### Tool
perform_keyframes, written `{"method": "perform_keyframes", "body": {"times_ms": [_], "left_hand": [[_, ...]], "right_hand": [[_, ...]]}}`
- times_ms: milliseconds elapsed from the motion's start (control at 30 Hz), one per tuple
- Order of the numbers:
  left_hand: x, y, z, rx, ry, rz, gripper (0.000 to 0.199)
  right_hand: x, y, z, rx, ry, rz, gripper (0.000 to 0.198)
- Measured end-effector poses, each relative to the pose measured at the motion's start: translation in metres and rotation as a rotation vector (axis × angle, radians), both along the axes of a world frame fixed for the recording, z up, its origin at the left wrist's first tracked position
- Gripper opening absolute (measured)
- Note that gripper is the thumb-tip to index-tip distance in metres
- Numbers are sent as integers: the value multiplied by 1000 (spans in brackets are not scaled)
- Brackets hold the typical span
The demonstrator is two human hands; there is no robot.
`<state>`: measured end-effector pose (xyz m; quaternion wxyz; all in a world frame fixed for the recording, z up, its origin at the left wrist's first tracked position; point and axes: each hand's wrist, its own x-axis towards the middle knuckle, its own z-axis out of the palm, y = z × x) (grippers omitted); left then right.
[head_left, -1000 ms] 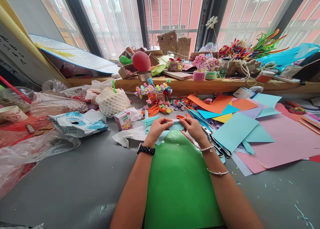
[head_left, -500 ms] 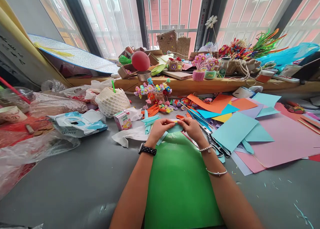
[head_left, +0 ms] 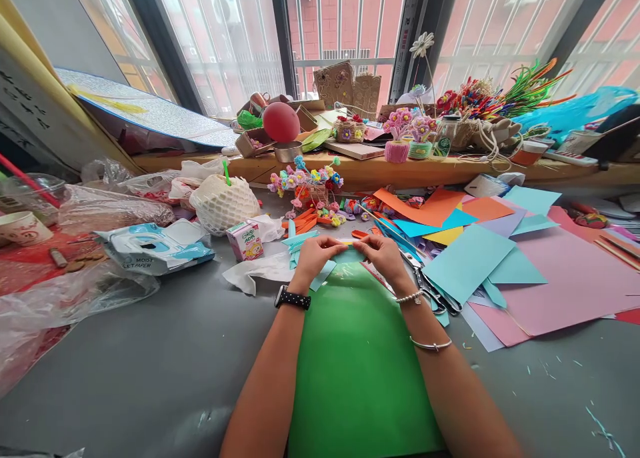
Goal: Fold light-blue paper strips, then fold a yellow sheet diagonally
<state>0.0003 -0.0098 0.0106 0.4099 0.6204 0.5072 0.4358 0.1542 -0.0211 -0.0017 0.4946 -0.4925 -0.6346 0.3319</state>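
My left hand and my right hand meet in front of me above the far end of a green sheet. Thumb and fingers of each are closed in a pinch on a small yellow paper strip, mostly covered by the fingertips. Right below it shows a piece of light teal paper; whether the fingers touch that too I cannot make out. Folded teal strips lie just left of my left hand. Scissors rest beside my right wrist, partly under teal paper.
Coloured paper sheets spread over the right side. On the left are a wet-wipe pack, a small pink box, a net-wrapped coconut and plastic bags. Behind, a wooden ledge carries a red balloon and craft flowers.
Both hands stay in nearly the same place, still pinching. The forearms have shifted very slightly left, and a bit more yellow shows between the fingertips.
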Motion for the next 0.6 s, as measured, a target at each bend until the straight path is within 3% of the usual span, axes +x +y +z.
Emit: {"method": "perform_keyframes", "body": {"times_ms": [133, 600], "left_hand": [[2, 0, -1, 12, 9, 5, 19], [2, 3, -3, -8, -116, 40, 23]], "right_hand": [[0, 1, -2, -33, 39, 30, 23], [-1, 1, -3, -75, 246, -92, 27]]}}
